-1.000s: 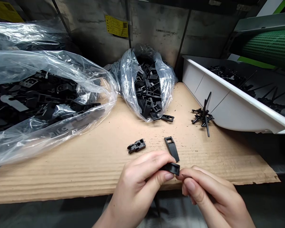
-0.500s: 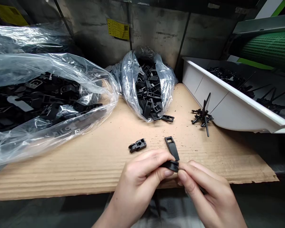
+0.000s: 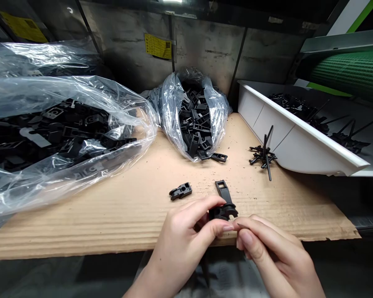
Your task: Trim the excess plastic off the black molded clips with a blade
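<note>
My left hand grips a black plastic block with a rounded end between thumb and fingers, just over the cardboard's front edge. Close beside it, my right hand is closed in a pinch, its fingertips almost touching the left thumb. A small dark tip shows at those fingertips, too little of it to name. Behind the held block lies a flat black plastic lever with a square hole, partly covered by it. A second black block rests on the cardboard to the left.
Clear plastic bags of black parts stand at the left and back middle. A cluster of thin black moulded sticks lies near a white tray at right, which holds more. Cardboard covers the surface; a metal wall closes the back.
The block in my left hand has turned, showing its rounded end more plainly. My right fingertips have drawn slightly away from it, down and to the right. The view has shifted a little.
</note>
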A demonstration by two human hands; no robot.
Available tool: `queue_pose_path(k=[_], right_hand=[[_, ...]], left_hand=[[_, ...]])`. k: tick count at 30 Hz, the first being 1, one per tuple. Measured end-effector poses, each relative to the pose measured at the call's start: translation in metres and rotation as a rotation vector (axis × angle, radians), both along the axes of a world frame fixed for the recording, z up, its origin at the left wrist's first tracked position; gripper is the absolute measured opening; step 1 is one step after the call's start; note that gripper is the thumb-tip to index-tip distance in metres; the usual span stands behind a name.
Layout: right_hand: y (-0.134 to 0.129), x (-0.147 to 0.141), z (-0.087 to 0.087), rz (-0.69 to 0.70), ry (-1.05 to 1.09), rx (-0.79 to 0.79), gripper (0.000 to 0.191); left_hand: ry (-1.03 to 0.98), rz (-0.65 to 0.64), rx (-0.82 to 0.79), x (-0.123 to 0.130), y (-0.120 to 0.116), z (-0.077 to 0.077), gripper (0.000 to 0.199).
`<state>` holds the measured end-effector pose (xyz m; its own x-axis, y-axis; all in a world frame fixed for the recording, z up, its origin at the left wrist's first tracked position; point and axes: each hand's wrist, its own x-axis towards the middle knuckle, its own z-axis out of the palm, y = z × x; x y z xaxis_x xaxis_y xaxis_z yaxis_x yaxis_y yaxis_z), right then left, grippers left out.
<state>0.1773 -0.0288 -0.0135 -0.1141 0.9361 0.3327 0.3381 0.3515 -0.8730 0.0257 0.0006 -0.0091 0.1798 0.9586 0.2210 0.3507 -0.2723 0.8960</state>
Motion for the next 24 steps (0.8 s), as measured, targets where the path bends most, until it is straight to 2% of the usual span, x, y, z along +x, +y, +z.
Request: queue_pose_path(k=[6, 10, 24], right_hand=[[0.0002, 0.0057, -0.0027, 0.014, 0.014, -0.123, 0.021], [0.0026, 0.0022, -0.0046, 0.009, 0.060, -0.120, 0.019], [0.0059, -0.0020, -0.0015, 0.042, -0.011, -0.165, 0.019]], left_hand=[[-0.004, -0.036, -0.006, -0.0014, -0.0005, -0.0015, 0.022], [-0.025, -0.103, 0.042, -0.0027, 0.0016, -0.0020, 0.019], [-0.049, -0.170, 0.012, -0.0047, 0.0004, -0.0010, 0.016]])
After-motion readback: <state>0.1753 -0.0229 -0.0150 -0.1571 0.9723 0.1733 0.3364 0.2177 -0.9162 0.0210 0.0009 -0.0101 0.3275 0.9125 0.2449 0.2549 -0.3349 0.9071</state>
